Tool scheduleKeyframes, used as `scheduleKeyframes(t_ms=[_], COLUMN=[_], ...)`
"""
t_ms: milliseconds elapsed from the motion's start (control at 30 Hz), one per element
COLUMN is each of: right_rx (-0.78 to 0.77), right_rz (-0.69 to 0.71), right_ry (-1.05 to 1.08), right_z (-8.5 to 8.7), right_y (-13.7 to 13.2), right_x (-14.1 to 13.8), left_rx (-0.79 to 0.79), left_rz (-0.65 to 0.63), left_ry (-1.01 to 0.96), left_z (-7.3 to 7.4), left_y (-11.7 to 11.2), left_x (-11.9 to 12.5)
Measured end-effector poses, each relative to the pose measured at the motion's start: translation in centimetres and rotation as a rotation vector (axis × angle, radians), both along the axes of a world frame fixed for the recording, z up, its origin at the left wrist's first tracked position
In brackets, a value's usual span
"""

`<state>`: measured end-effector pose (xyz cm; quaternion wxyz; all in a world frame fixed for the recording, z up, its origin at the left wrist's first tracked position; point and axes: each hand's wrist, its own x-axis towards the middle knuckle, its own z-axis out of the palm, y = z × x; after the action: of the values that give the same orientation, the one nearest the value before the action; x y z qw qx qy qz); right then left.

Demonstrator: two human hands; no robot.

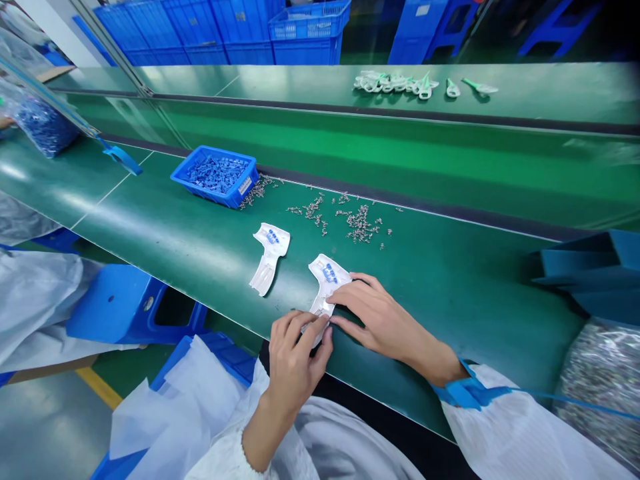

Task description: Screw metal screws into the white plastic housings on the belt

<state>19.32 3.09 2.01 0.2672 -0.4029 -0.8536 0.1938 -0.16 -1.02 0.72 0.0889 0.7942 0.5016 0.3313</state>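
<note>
On the green conveyor belt (430,287), my left hand (295,363) pinches the narrow lower end of a white moulded piece with blue parts (325,283). My right hand (385,327) presses its thumb and fingers against the same piece from the right. A second white piece with blue parts (270,253) lies flat a little farther out, apart from both hands. Beyond it, small silver metal parts (357,223) lie scattered on the belt.
A blue crate of small blue parts (216,177) sits on the belt. At the far left is a clear bag of blue parts (45,127). Whitish-green items (395,83) lie on a farther belt. A bag of silvery parts (600,380) stands at lower right, and a blue stool (120,307) at left.
</note>
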Motion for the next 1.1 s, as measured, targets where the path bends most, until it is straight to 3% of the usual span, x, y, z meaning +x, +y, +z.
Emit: scheduleKeyframes(t_ms=[233, 300, 400, 467, 567, 667, 867, 1000, 1100], right_rx=[0.031, 0.103, 0.181, 0.141, 0.051, 0.036, 0.045, 0.072, -0.013], right_rz=[-0.014, -0.156, -0.516, -0.615, -0.567, -0.553, -0.569, -0.599, -0.597], right_ry=[0.088, 0.158, 0.131, 0.049, -0.032, -0.099, -0.123, -0.087, 0.012], right_z=[0.4, 0.6, 0.3, -0.2, -1.2, -2.1, -2.7, -1.8, -0.2], right_y=[0.2, 0.8, 2.1, 2.9, 3.5, 3.6, 3.8, 3.1, 2.0], right_x=[0.6, 2.1, 5.1, 6.7, 7.4, 6.8, 6.9, 6.8, 5.3], left_rx=[0.018, 0.010, -0.008, -0.034, -0.072, -0.089, -0.141, -0.140, -0.145], left_rz=[0.018, 0.001, -0.031, -0.078, -0.138, -0.110, -0.069, -0.025, -0.041], left_ry=[0.046, 0.040, 0.033, -0.003, -0.115, -0.205, -0.178, -0.095, 0.036], left_z=[0.0, 0.3, 1.0, 1.4, 1.6, 1.4, 1.2, 1.3, 1.2], left_y=[0.1, 0.2, 0.0, -0.3, -0.5, 0.2, 1.7, 1.7, 1.6], left_x=[0.1, 0.1, 0.5, 1.0, 1.6, 1.5, 0.4, 0.5, 0.8])
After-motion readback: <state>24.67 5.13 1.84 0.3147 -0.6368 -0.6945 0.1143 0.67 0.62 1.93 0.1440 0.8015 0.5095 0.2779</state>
